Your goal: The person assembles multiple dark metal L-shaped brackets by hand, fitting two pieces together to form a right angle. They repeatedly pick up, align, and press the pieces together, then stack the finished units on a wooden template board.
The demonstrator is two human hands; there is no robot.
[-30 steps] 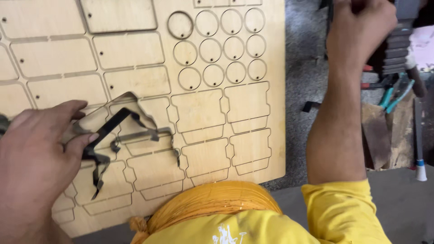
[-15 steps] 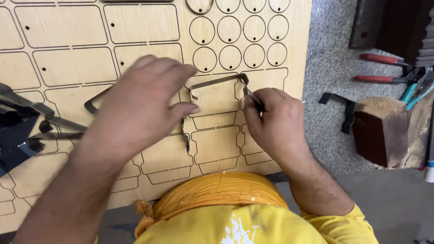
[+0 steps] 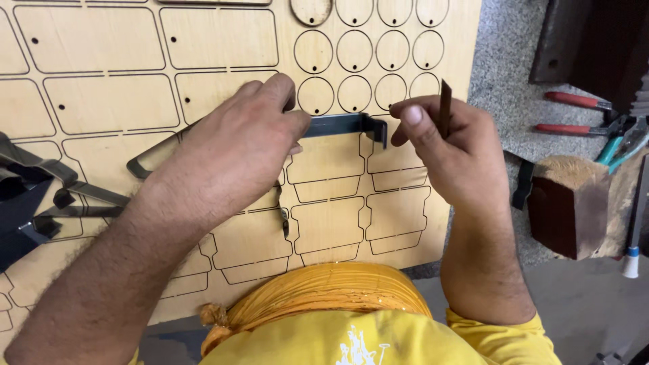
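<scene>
A large plywood sheet (image 3: 223, 101) with laser-cut outlines of panels and circles lies under both hands. My left hand (image 3: 236, 145) grips a bent dark metal strip (image 3: 338, 125) that stretches across the sheet, with its hooked end near my right hand. My right hand (image 3: 449, 145) pinches a small dark flat piece (image 3: 445, 108) upright between thumb and fingers, just right of the strip's hooked end. Most of the strip's middle is hidden under my left hand.
More bent metal strips (image 3: 47, 182) lie piled at the sheet's left edge. On the grey floor to the right are red-handled pliers (image 3: 574, 101), teal-handled cutters (image 3: 618, 145) and a wooden block (image 3: 574, 203). A yellow shirt and orange cloth (image 3: 324, 297) fill the bottom.
My left hand has lifted the metal strip higher on the sheet. My right hand has risen and turned, and it now holds the small dark piece upright.
</scene>
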